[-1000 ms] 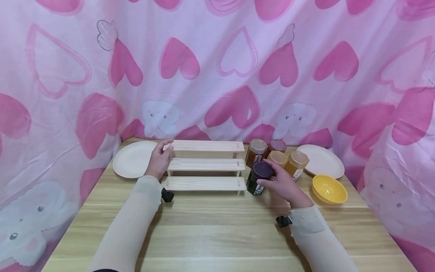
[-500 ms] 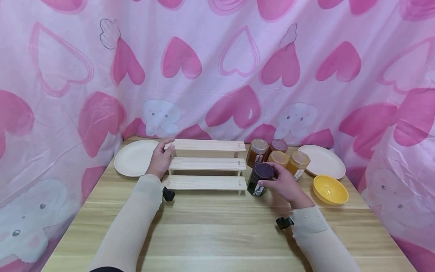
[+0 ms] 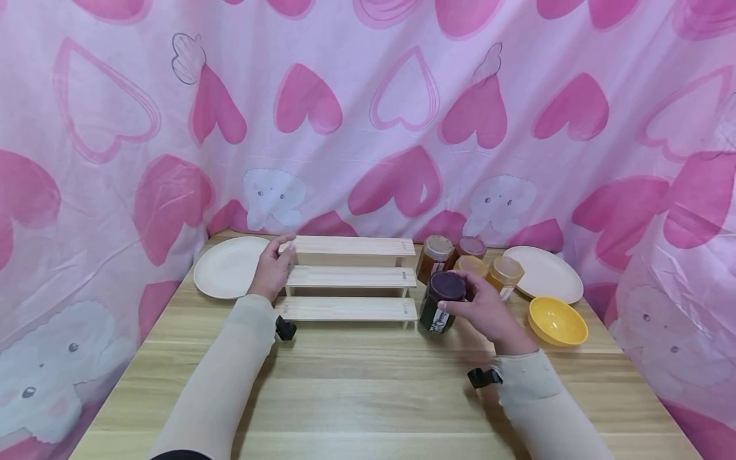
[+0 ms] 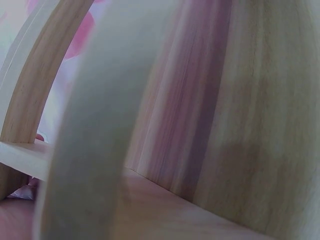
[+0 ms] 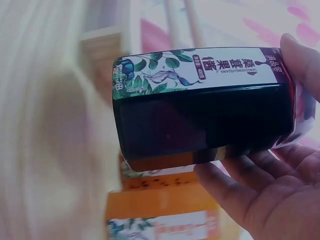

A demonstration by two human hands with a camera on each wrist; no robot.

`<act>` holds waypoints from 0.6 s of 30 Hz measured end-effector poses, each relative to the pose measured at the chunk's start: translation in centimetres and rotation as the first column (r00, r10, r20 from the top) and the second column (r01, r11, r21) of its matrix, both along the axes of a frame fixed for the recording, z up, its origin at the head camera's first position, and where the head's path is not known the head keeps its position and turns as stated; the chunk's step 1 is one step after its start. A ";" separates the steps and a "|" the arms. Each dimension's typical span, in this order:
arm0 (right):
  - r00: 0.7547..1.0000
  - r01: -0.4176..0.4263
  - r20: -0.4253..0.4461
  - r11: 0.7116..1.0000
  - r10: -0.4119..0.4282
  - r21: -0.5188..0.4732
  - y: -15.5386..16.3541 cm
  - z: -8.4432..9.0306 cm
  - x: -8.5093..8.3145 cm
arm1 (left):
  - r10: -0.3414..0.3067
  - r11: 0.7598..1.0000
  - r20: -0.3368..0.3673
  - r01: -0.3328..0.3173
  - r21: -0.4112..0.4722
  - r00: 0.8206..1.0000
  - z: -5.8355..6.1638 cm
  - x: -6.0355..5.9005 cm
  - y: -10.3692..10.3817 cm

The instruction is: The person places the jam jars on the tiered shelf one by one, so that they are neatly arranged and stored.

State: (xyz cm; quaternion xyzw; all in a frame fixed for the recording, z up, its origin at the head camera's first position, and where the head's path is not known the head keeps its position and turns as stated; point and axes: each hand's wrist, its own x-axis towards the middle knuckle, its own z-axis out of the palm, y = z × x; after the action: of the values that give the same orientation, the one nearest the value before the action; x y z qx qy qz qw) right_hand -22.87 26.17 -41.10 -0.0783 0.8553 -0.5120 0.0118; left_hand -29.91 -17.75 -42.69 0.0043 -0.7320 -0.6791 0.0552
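Both arms outstretched, right hand (image 3: 485, 310) gripping dark jar (image 3: 439, 306).

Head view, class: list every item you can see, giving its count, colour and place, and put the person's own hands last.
Dark purple jam jar: 1, near-black, right of rack, in right hand.
Amber and reddish jars: 4, behind it.
Three-tier wooden rack: 1, pale wood, table centre.
Cream round plates: 2, one at each far side.
Yellow bowl: 1, right side.
Wooden table: 1, light.
Heart-print curtain: pink, behind.
Left hand: on rack's left end.
Right hand: gripping dark jar.
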 end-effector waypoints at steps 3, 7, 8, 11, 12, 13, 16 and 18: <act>0.999 -0.018 -0.030 1.000 0.018 -0.020 0.0 1.0 0.2 | 0.003 1.000 0.000 -0.003 -0.014 1.000 0.1 0.1 0.0; 0.996 -0.039 -0.085 0.998 0.035 -0.042 -0.3 2.0 0.3 | -0.002 1.000 0.003 0.002 -0.017 1.000 0.3 0.2 0.0; 0.995 -0.041 -0.094 0.998 0.036 -0.047 -0.4 2.2 0.3 | -0.003 1.000 0.004 0.003 -0.019 1.000 0.3 0.2 0.0; 0.994 -0.046 -0.102 0.997 0.039 -0.062 -0.8 2.9 0.4 | -0.009 1.000 0.001 0.009 -0.014 1.000 0.2 0.1 0.0; 0.994 -0.049 -0.105 0.996 0.041 -0.069 -0.9 3.1 0.4 | -0.011 1.000 -0.002 0.011 -0.010 1.000 0.1 0.0 0.0; 0.993 -0.055 -0.106 0.995 0.047 -0.079 -1.1 3.3 0.4 | -0.012 1.000 -0.002 0.012 -0.005 1.000 0.0 -0.1 -0.1; 0.993 -0.057 -0.108 0.995 0.048 -0.085 -1.5 4.0 0.3 | -0.012 1.000 -0.010 0.012 0.002 1.000 -0.6 -0.5 -0.2; 0.993 -0.051 -0.109 0.995 0.042 -0.083 -1.8 4.4 0.2 | -0.006 1.000 -0.014 0.006 -0.011 1.000 -1.3 -1.1 -0.3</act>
State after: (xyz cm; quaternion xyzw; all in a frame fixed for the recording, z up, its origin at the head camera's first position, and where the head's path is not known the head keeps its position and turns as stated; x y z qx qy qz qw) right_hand -22.68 24.42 -36.72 -0.1261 0.8300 -0.5428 -0.0255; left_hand -31.04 -18.06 -44.00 -0.0031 -0.7355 -0.6751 0.0582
